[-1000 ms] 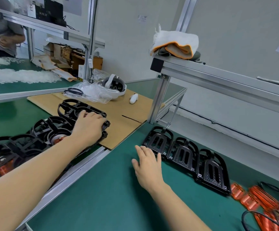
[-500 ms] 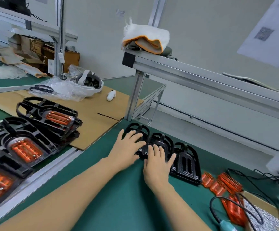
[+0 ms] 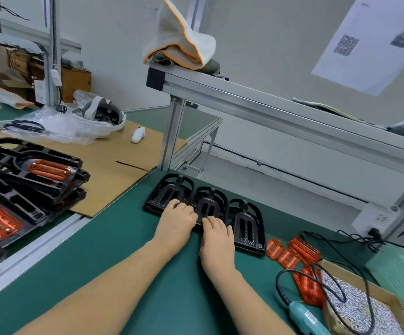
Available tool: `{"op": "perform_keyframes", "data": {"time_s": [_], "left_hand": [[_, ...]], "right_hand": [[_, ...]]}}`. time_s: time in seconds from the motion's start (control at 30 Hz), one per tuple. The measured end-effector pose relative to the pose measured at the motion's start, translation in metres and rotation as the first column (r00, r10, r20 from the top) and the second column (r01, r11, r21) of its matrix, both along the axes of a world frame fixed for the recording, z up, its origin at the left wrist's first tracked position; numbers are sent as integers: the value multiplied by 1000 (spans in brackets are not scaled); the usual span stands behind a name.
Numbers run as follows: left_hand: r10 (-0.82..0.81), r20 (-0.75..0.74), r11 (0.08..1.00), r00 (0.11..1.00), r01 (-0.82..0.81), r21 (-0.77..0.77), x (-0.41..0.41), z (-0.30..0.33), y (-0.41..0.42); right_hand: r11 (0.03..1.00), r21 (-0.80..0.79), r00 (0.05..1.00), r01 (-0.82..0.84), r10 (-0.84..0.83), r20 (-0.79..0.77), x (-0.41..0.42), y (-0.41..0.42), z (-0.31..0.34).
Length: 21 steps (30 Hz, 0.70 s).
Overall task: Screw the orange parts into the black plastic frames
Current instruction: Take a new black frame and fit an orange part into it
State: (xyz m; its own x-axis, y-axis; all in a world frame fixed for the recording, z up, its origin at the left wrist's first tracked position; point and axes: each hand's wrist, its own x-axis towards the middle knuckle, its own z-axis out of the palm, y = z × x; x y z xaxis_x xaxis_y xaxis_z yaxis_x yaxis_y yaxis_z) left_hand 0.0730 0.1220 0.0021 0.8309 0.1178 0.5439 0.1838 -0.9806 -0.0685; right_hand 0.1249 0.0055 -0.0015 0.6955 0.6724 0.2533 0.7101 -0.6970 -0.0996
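Observation:
Three black plastic frames lie in a row on the green mat: a left frame (image 3: 166, 193), a middle frame (image 3: 209, 201) and a right frame (image 3: 247, 223). My left hand (image 3: 177, 220) rests on the near end of the left frame with its fingers curled over the edge. Beside it, my right hand (image 3: 216, 234) has its fingers curled on the near end of the middle frame. Both near ends are hidden by the hands. Several loose orange parts (image 3: 302, 250) lie on the mat to the right of the row.
Stacked black frames with orange parts (image 3: 49, 169) sit at left by cardboard (image 3: 114, 170). A teal electric screwdriver (image 3: 305, 315) with cable and a box of screws (image 3: 355, 303) lie at right. An aluminium post (image 3: 172, 131) stands behind the row. A headset (image 3: 99, 114) is far left.
My left hand left the stacked frames and came across to the row of three. Both hands' fingers lay flat on the frames half a second ago and are curled now. The view swung right.

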Motion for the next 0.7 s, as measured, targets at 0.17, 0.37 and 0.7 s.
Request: {"op": "perform_keyframes", "data": {"time_s": [0.17,0.37,0.7], "left_hand": [[-3,0,996,1000,3,87,-1,8,-2],[-79,138,990,987,62,129,-9,14,-5],[-193,358,978,914,207,-1,-67,12,-37]], "right_hand": [[999,5,999,-38,38,9,0,-5,0],[974,213,997,-76,72,29,2,-14,7],[612,573,555,546,248,-794,-4,-66,44]]}}
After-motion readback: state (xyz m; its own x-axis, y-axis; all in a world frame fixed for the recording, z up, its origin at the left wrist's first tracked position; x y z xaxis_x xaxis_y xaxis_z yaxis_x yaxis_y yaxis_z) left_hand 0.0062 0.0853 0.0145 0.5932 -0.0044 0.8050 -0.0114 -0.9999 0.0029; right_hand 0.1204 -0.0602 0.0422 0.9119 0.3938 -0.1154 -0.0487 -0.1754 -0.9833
